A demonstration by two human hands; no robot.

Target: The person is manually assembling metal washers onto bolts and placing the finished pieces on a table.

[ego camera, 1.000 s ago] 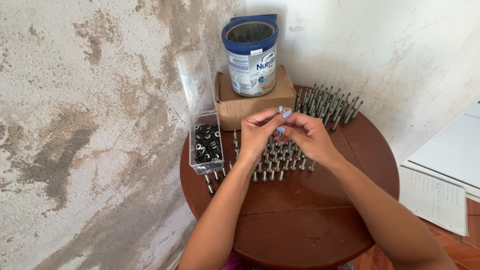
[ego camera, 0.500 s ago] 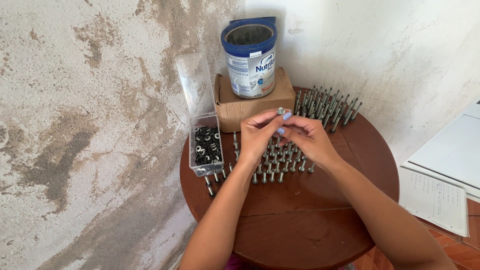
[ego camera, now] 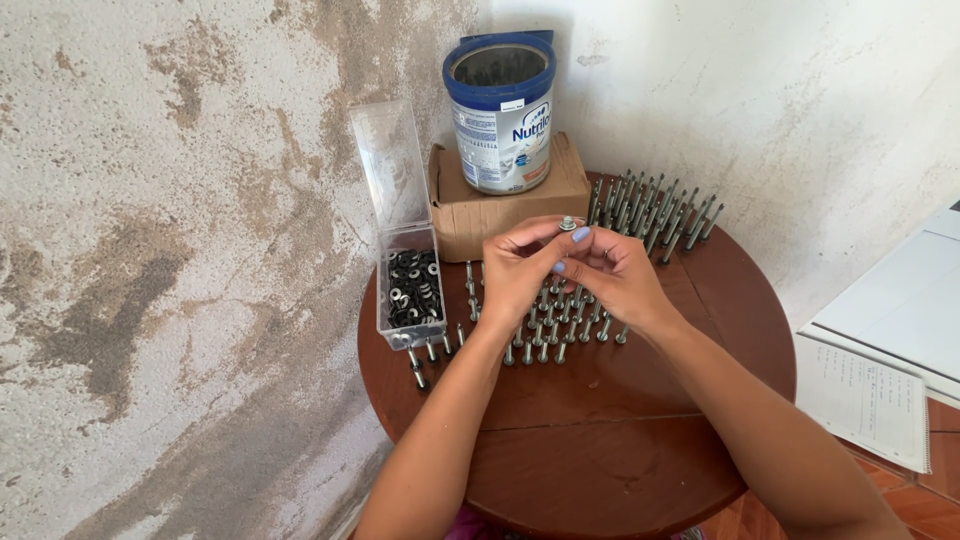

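Observation:
Both hands meet above the middle of a round brown table. My left hand and my right hand together pinch one screw, its head with a washer showing at the fingertips. Beneath the hands stand rows of upright screws. A clear plastic box full of dark washers sits to the left, its lid tilted up against the wall. More screws lean in rows at the back right.
A blue and silver tin stands on a cardboard box at the back against a stained wall. A few screws lie near the table's left edge. A notebook lies to the right.
Both hands stay at the same spot above the screws; the fingers have shifted slightly around the held screw.

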